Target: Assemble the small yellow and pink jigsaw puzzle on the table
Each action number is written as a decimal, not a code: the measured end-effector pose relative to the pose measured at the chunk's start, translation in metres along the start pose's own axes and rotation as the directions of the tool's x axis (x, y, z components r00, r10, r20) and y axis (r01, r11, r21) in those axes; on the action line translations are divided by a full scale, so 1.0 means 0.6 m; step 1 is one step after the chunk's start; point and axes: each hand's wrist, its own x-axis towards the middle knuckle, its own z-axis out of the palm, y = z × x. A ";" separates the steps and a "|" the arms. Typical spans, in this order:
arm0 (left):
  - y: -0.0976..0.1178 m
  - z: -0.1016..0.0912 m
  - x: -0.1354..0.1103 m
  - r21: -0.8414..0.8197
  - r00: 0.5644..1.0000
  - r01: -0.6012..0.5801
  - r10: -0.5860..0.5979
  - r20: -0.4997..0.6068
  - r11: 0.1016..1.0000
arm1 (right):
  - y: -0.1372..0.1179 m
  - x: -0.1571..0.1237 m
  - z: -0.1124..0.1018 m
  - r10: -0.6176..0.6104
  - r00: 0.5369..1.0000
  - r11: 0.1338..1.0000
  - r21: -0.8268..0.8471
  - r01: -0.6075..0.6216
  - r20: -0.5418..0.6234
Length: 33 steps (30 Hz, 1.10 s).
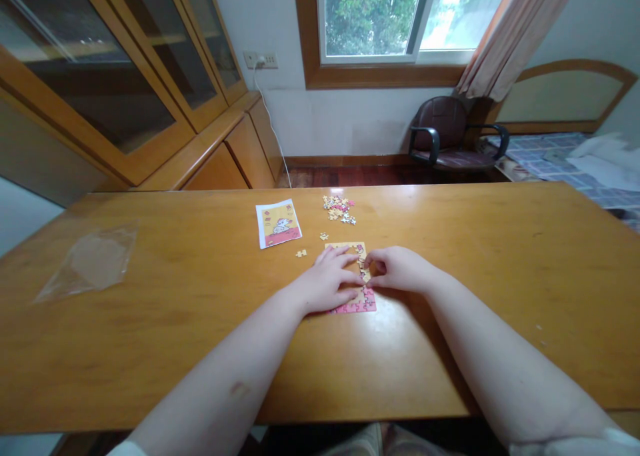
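Note:
A partly assembled jigsaw puzzle [369, 301] lies on the wooden table, yellow along its top and pink along its bottom. My left hand [333, 279] rests flat across its left and middle part, fingers spread, hiding much of it. At the puzzle's right edge, my right hand [393, 268] has thumb and fingers drawn together; whatever is between them is too small to make out. Two loose yellow puzzle pieces, one [301, 253] left of my left hand and another [324, 236] just above it, lie apart from the puzzle.
A pile of loose puzzle pieces [339, 208] sits beyond the puzzle. The printed reference picture [279, 224] lies to its left. Far left on the table [200, 336] is a clear plastic bag [95, 259]. Behind stand a glass-door cabinet [195, 123] and an office chair [445, 126].

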 end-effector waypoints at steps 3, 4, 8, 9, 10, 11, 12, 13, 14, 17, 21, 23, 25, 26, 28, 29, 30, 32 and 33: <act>-0.001 0.001 0.000 0.006 1.000 0.002 -0.002 -0.001 1.000 | 0.003 0.003 0.002 0.000 1.000 1.000 -0.004 0.000 -0.001; -0.001 0.002 -0.001 0.003 1.000 0.002 -0.002 -0.002 1.000 | 0.003 0.003 0.003 0.001 1.000 1.000 -0.004 -0.001 -0.005; 0.000 0.000 0.000 -0.012 1.000 0.005 -0.005 -0.006 1.000 | 0.005 0.004 0.004 0.008 1.000 1.000 -0.005 -0.008 -0.009; 0.001 0.000 0.000 -0.013 1.000 0.002 -0.002 -0.006 1.000 | 0.005 0.004 0.003 0.007 1.000 1.000 -0.006 -0.007 -0.006; 0.001 -0.001 0.000 -0.015 1.000 0.000 0.000 -0.008 1.000 | 0.005 0.004 0.003 0.007 1.000 1.000 -0.006 -0.007 -0.005; 0.002 -0.001 0.001 -0.017 1.000 -0.001 0.000 -0.012 1.000 | 0.005 0.004 0.003 0.007 1.000 1.000 -0.005 -0.007 -0.002; 0.002 -0.001 0.001 -0.020 1.000 0.002 -0.002 -0.022 1.000 | 0.005 0.004 0.003 0.008 1.000 1.000 -0.003 -0.008 0.001; 0.002 -0.001 0.001 -0.022 0.999 0.008 -0.009 -0.035 1.000 | 0.005 0.003 0.003 0.011 1.000 1.000 -0.002 -0.010 0.005; 0.001 0.000 0.001 -0.022 0.999 0.018 -0.020 -0.050 1.000 | 0.005 0.003 0.003 0.012 1.000 1.000 0.000 -0.012 0.010; -0.001 0.002 0.000 -0.009 0.996 0.052 -0.052 -0.072 0.999 | 0.004 0.003 0.003 0.015 1.000 1.000 0.001 -0.015 0.019; -0.003 0.004 0.000 0.012 0.997 0.071 -0.071 -0.044 0.997 | 0.006 0.004 0.004 0.025 0.999 1.000 -0.009 -0.026 -0.030; -0.002 0.004 0.000 0.024 0.996 0.077 -0.077 -0.034 0.997 | 0.008 0.004 0.004 0.029 0.998 0.999 -0.025 -0.031 -0.063; -0.001 0.004 0.000 0.032 0.996 0.086 -0.085 -0.028 0.996 | 0.010 0.004 0.004 0.028 0.997 0.999 -0.039 -0.031 -0.074; -0.001 0.004 0.000 0.032 0.996 0.092 -0.091 -0.026 0.995 | 0.010 0.003 0.003 0.027 0.997 0.999 -0.043 -0.031 -0.072; -0.001 0.004 0.000 0.027 0.995 0.099 -0.099 -0.025 0.995 | 0.010 0.002 0.003 0.024 0.997 0.999 -0.047 -0.027 -0.069; -0.001 0.005 0.000 0.023 0.995 0.101 -0.100 -0.026 0.995 | 0.009 0.002 0.002 0.019 0.997 0.999 -0.047 -0.022 -0.071; -0.001 0.005 0.000 0.019 0.994 0.103 -0.102 -0.026 0.995 | 0.009 0.002 0.001 0.011 0.997 0.999 -0.045 -0.014 -0.071; -0.002 0.005 0.000 0.014 0.994 0.108 -0.107 -0.024 0.994 | 0.007 0.001 0.000 -0.004 0.998 0.999 -0.040 0.002 -0.062; -0.002 0.006 0.000 0.014 0.994 0.110 -0.110 -0.020 0.994 | 0.007 0.001 0.000 -0.007 0.999 0.999 -0.036 0.005 -0.051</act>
